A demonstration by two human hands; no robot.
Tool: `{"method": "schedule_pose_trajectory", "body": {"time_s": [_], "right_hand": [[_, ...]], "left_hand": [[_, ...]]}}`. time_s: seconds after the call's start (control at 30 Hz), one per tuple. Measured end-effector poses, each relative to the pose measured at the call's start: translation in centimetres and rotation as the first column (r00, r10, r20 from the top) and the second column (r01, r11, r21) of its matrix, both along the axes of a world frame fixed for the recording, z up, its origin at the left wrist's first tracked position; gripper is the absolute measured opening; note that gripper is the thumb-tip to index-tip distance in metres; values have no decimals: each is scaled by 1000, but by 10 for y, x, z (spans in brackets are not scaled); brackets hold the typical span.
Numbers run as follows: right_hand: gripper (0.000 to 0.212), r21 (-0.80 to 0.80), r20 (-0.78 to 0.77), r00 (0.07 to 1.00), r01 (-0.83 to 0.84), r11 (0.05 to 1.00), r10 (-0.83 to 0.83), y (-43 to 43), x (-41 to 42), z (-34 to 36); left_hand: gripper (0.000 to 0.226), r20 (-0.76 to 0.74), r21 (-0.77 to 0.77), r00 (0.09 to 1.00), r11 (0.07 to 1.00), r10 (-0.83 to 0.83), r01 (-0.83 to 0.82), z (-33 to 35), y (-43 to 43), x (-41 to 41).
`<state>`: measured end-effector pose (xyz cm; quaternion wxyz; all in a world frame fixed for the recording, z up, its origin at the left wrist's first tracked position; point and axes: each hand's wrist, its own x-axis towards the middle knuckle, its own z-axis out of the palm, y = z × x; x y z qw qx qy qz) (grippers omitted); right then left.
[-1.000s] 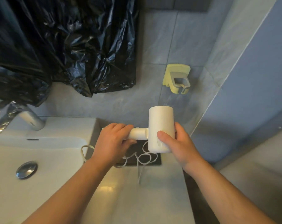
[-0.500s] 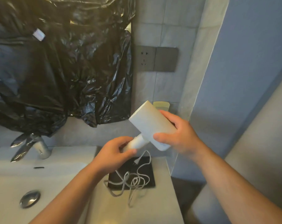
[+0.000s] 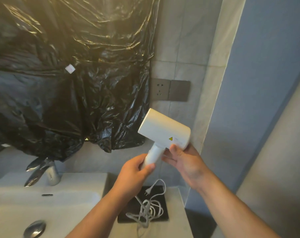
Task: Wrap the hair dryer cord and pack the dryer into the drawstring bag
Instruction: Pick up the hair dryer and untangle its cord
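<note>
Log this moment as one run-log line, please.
step: cord unwrapped | left hand: grip on white plastic hair dryer handle | right hand: steadies body | white cord: loose on black square mat

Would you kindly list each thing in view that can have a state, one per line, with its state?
hair dryer: held up, tilted, above the counter
left hand: closed around the dryer's handle
right hand: supporting the dryer's body from below
cord: unwrapped, lying in a loose tangle
plug: unplugged, lying on the dark mat
wall socket: nothing plugged in
sink drain stopper: looks closed
</note>
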<state>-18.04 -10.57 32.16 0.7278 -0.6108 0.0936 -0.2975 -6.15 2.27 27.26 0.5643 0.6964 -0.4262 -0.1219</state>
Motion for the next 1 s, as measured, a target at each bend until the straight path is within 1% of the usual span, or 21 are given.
{"method": "schedule_pose_trajectory", "body": {"time_s": [0.07,0.1,0.13,0.17,0.2,0.23,0.27,0.3,0.33,0.4,0.47,0.5,0.57,0.63,0.67,0.7,0.77,0.83,0.87,0.93,1.0], "right_hand": [[76,44,65,998,-2,999,-1,3,6,3],[73,56,86,996,-7,998,3,5,7,7],[69,42,93,996,-4,999,0,6,9,10],[62,15,85,996,4,1000,-5,7,10,13],[52,-17,69,998,12,1000,-11,7,11,15],[42,-38,48,999,22,999,-20,8,12,18],[37,-58,26,999,34,998,-32,7,13,19],[37,-76,10,999,39,996,-38,8,14,20],[39,-99,3,999,32,995,-32,8,16,22],[39,-144,-9,1000,-3,990,1,14,19,26],[39,-182,-24,999,-45,982,41,18,23,29],[40,-192,-28,998,-57,980,53,21,25,30],[47,-194,-22,998,-63,979,59,24,29,32],[62,-168,-8,998,-66,984,66,27,30,32],[63,-158,-13,998,-71,985,69,28,30,31],[57,-164,-34,997,-74,984,69,30,29,29],[38,-223,-142,989,-66,972,35,34,26,21],[20,-280,-245,969,-32,959,-39,39,28,11],[14,-291,-269,961,-18,957,-64,42,29,8],[11,-319,-282,955,0,948,-95,44,30,5],[15,-356,-319,941,-8,935,-113,42,29,8]], "left_hand": [[13,17,41,1000,999,-15,15,1,4,1],[8,31,69,999,997,-27,25,3,7,4],[6,30,64,999,997,-37,35,6,9,7],[18,11,29,1000,999,-27,27,13,14,10],[37,-60,-51,998,999,0,-3,21,21,16],[56,-179,-161,984,986,23,-52,30,27,23],[68,-254,-250,967,963,35,-100,40,33,30],[76,-257,-309,966,944,38,-119,50,37,37],[78,-174,-315,984,944,46,-100,61,42,40],[78,-32,-256,999,966,18,-26,81,45,42],[75,2,-183,1000,983,-11,11,96,44,42],[69,2,-160,1000,987,-5,5,100,44,42],[50,-12,-154,999,987,46,-47,104,43,42],[38,-87,-197,993,975,82,-98,105,42,45],[37,-129,-228,988,967,87,-115,104,42,47],[38,-164,-255,982,958,90,-130,104,41,48],[38,-227,-289,968,942,106,-171,104,40,50],[36,-305,-336,948,921,93,-199,104,39,51],[38,-337,-352,938,913,82,-206,103,38,50],[40,-361,-346,930,916,72,-205,101,38,51],[40,-327,-297,941,937,83,-186,98,39,55]]}}
